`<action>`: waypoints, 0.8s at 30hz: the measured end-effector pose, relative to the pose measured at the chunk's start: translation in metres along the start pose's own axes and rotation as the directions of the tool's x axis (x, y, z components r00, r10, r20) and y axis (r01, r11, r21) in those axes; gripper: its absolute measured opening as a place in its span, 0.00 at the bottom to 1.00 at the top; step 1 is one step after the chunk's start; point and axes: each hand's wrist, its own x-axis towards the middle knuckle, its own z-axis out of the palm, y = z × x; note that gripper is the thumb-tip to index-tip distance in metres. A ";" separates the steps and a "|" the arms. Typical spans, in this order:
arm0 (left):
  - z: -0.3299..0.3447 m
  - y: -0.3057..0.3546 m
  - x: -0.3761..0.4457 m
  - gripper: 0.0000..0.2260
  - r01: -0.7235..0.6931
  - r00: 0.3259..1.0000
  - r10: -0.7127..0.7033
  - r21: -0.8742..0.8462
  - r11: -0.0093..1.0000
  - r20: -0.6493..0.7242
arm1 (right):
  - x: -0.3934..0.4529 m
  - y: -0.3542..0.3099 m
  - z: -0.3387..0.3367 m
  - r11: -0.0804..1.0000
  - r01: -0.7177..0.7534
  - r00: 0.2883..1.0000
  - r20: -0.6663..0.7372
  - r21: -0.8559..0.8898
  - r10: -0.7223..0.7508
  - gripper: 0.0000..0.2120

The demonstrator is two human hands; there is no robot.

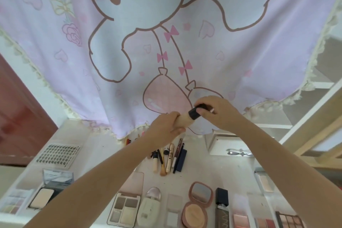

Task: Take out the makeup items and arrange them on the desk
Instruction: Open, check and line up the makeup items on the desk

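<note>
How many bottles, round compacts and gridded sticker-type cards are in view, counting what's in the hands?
Bottles: 3 (held bottle, white bottle, black-capped bottle)
Round compact: 1
Gridded card: 1
Total: 5

Two bare forearms reach up from the bottom edge, no sleeves, watches or bracelets on show. The left hand wears no rings; the right hand shows short, pale, unpainted nails.
</note>
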 end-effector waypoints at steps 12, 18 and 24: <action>0.002 0.007 -0.014 0.15 -0.005 1.000 0.006 0.158 0.987 -0.006 | -0.021 -0.003 -0.009 1.000 0.005 0.998 0.067 0.001 -0.005 0.12; 0.006 0.008 -0.018 0.16 -0.015 1.000 0.012 0.189 0.982 0.018 | -0.019 -0.003 -0.002 0.985 -0.172 0.978 0.123 0.012 0.169 0.14; 0.013 0.002 -0.017 0.16 0.009 0.998 -0.019 0.185 0.983 0.052 | -0.029 -0.001 -0.004 0.991 -0.058 0.991 0.127 0.121 0.043 0.20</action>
